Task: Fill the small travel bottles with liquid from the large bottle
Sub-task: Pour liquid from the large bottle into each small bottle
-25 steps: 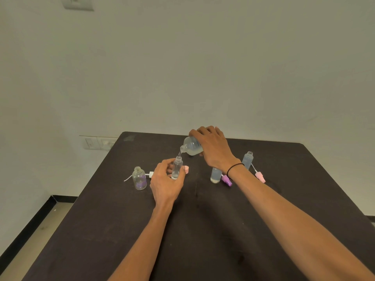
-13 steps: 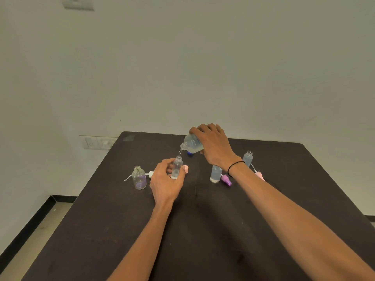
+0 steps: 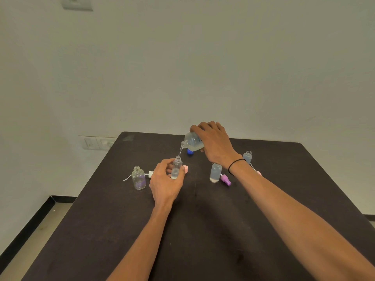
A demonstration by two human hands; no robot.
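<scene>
Clear small bottles number four; left hand (image 3: 165, 182) grips one (image 3: 176, 167), right hand (image 3: 215, 144) grips large bottle (image 3: 192, 141).

no readable text, labels or numbers anywhere

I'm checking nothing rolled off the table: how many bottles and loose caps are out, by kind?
Large bottle: 1
Small travel bottles: 4
Blue cap: 1
Pink caps: 2
Purple cap: 1
White pump cap: 1
Total: 10
</scene>
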